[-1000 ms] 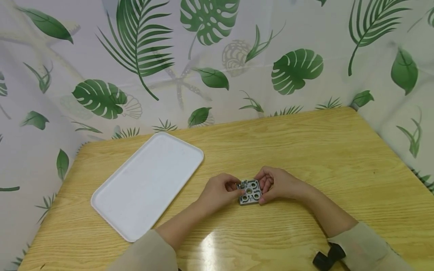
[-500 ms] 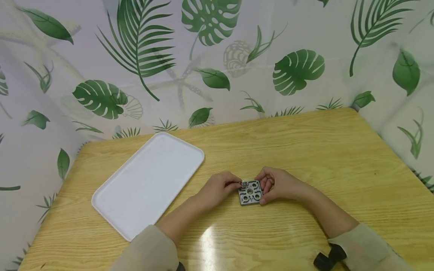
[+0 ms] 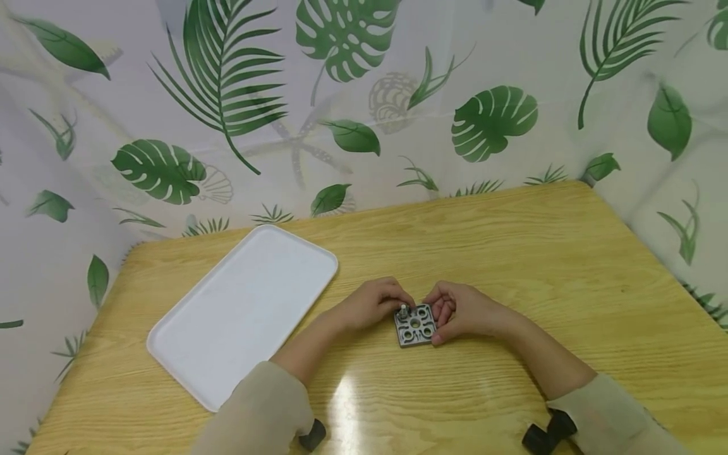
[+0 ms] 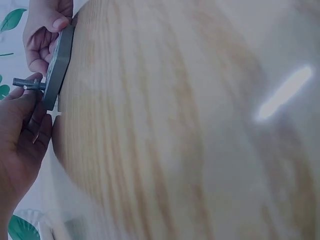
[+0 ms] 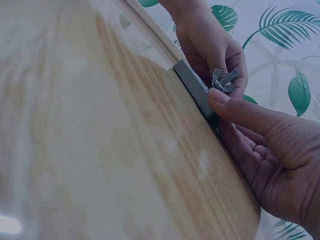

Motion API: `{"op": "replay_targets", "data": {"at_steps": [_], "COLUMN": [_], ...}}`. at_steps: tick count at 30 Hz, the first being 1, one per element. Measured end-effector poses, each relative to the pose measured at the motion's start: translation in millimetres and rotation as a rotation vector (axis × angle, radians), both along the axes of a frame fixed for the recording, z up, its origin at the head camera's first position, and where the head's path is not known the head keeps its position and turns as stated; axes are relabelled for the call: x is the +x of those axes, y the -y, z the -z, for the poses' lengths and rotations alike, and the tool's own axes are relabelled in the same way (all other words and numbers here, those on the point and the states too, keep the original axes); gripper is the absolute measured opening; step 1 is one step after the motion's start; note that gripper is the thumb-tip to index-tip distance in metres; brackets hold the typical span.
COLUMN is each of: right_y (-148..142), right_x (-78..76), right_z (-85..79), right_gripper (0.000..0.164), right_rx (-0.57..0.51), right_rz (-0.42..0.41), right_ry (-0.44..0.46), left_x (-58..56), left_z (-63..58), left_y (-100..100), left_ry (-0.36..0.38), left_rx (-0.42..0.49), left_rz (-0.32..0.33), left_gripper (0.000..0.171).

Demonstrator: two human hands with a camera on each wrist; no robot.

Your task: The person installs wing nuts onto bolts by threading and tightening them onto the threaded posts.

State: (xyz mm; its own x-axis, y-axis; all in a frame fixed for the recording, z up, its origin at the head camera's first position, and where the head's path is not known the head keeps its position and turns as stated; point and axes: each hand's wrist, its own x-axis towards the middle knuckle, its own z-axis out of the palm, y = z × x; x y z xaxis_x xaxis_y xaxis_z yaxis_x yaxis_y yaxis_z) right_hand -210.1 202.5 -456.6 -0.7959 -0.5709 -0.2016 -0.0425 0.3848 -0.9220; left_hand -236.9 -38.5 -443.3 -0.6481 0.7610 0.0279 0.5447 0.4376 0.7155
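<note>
A square grey metal plate (image 3: 415, 325) with round holes and curved slots lies flat on the wooden table. From its far left corner a threaded bolt (image 4: 21, 82) stands up, with a wing nut (image 5: 220, 82) on it low down near the plate. My left hand (image 3: 375, 304) has its curled fingers at the wing nut, the index finger reaching behind the bolt; the thumb is partly hidden. My right hand (image 3: 463, 309) grips the plate's right side between thumb and fingers. In the right wrist view its thumb (image 5: 220, 96) presses on the plate's edge.
A white rectangular tray (image 3: 244, 316) lies at an angle to the left of my left forearm. Behind the wooden table (image 3: 512, 246) hangs a leaf-patterned cloth (image 3: 421, 145). Black wrist devices (image 3: 548, 433) sit at both sleeves.
My left hand's fingers have shifted around the wing nut, with the index finger now further behind the bolt and the wrist turned. My right hand keeps its hold on the plate.
</note>
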Motion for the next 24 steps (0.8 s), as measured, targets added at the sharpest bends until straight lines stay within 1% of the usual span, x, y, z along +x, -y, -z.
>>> {"op": "replay_targets", "data": {"at_steps": [3,5,7,9,12,14,15,18,21,24], "right_y": [1,1,2,2,3,4,4,4,3,3], "right_x": [-0.4,-0.5,-0.4,-0.3,-0.2,-0.1,0.1,0.7,1.0,0.8], "right_z": [0.2,0.7,1.2,1.6,1.4,0.9,0.5,0.1,1.1,2.8], "right_gripper": [0.065,0.065,0.065,0.066,0.066,0.066,0.066,0.066,0.065,0.065], "right_rx": [0.002,0.004,0.005,0.006,0.004,0.003,0.002,0.008,0.013,0.01], "right_rz": [-0.001,0.001,0.004,0.007,0.009,0.01,0.011,0.016,0.02,0.017], "right_ry": [-0.008,-0.012,-0.012,-0.012,-0.014,-0.017,-0.018,-0.022,-0.024,-0.026], "left_x": [-1.5,-1.1,1.2,5.7,16.5,24.3,28.2,37.7,43.3,46.4], "left_z": [0.4,0.6,-0.2,-2.3,-6.1,-6.6,-6.4,-4.4,-1.7,0.6], "left_y": [0,1,2,4,9,12,14,15,12,8], "left_ry": [0.017,0.03,0.042,0.033,0.008,-0.014,-0.007,0.043,0.082,0.066], "left_rx": [-0.004,-0.006,-0.01,-0.016,-0.029,-0.033,-0.029,0.002,0.028,0.038], "left_rz": [-0.001,-0.023,-0.073,-0.143,-0.25,-0.287,-0.297,-0.301,-0.308,-0.329], "left_gripper": [0.021,0.021,0.021,0.022,0.023,0.022,0.022,0.026,0.033,0.035]}}
